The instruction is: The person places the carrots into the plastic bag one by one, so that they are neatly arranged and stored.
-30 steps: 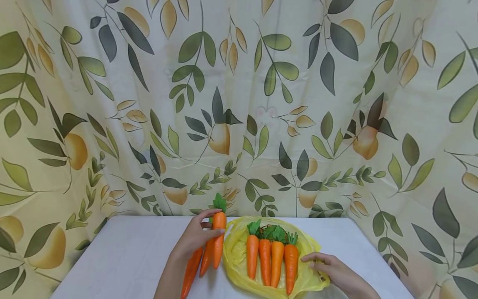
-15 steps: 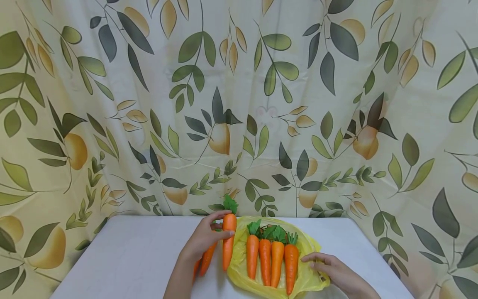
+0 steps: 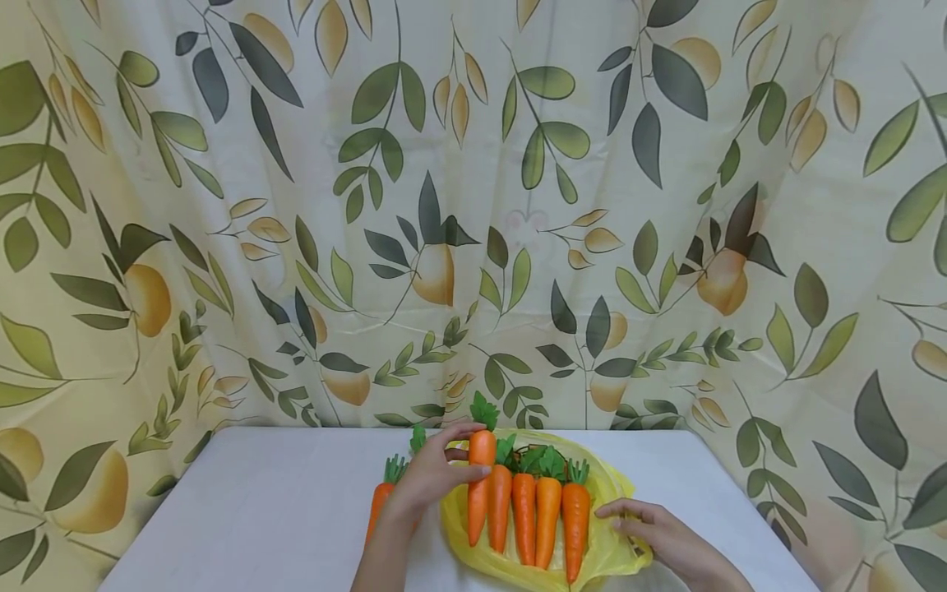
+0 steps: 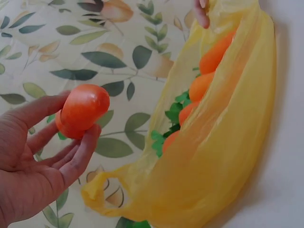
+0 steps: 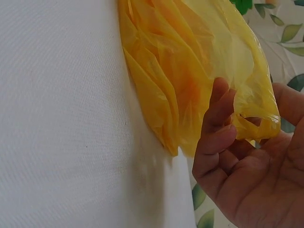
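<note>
My left hand (image 3: 429, 473) holds an orange carrot (image 3: 478, 510) with a green leafy top between thumb and fingers, above the left side of a yellow plastic bag (image 3: 612, 543). In the left wrist view the carrot (image 4: 85, 108) points its tip at the camera, apart from the bag (image 4: 213, 175). Several carrots (image 3: 548, 518) lie side by side on the open bag, leaves away from me. At the bag's right edge is my right hand (image 3: 662, 534); the right wrist view shows its curled fingers and thumb around the bag's handle (image 5: 259, 128).
Left of my left forearm lies another carrot (image 3: 379, 500), partly hidden by the arm. A further green top (image 3: 418, 439) shows behind the left hand. The white tabletop (image 3: 281, 510) ends at a leaf-patterned curtain (image 3: 473, 247).
My left hand has carried the carrot rightward, from beside the bag to over its left part. The loose carrots at left are now more hidden by the forearm. The right hand stays put.
</note>
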Demonstrator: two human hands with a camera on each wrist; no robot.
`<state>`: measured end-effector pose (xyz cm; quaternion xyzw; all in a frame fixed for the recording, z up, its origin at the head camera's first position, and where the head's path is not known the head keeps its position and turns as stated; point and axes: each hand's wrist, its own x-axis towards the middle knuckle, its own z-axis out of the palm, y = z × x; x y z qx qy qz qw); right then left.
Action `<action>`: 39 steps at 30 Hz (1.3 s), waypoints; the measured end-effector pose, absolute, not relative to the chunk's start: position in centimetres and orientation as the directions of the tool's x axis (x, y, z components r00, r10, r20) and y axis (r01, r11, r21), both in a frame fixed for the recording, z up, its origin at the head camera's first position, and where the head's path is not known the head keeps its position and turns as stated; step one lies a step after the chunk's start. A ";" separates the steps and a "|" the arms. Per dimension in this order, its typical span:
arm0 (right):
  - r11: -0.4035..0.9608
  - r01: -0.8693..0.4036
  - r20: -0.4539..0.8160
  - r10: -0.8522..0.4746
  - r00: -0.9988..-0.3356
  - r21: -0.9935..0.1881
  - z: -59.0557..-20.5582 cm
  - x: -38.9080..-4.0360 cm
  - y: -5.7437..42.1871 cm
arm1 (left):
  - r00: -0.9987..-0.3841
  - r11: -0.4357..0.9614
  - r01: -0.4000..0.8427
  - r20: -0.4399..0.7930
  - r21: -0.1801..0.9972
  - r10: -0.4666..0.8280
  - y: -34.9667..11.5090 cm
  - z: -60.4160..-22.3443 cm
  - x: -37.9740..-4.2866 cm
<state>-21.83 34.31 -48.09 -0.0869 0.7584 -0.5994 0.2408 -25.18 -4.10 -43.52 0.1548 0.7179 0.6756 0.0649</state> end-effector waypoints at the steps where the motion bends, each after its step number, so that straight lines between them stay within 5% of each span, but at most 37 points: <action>1: 0.268 0.155 -0.260 -0.419 -0.870 -0.951 -48.1 -21.8 34.3 | -0.942 0.034 0.132 0.115 0.991 0.314 -3.9 -43.5 -25.1; 39: 0.303 0.171 -0.286 -0.390 -0.876 -0.938 -47.8 -21.9 34.3 | -0.934 0.026 0.113 0.097 0.993 0.344 3.5 -45.9 -26.3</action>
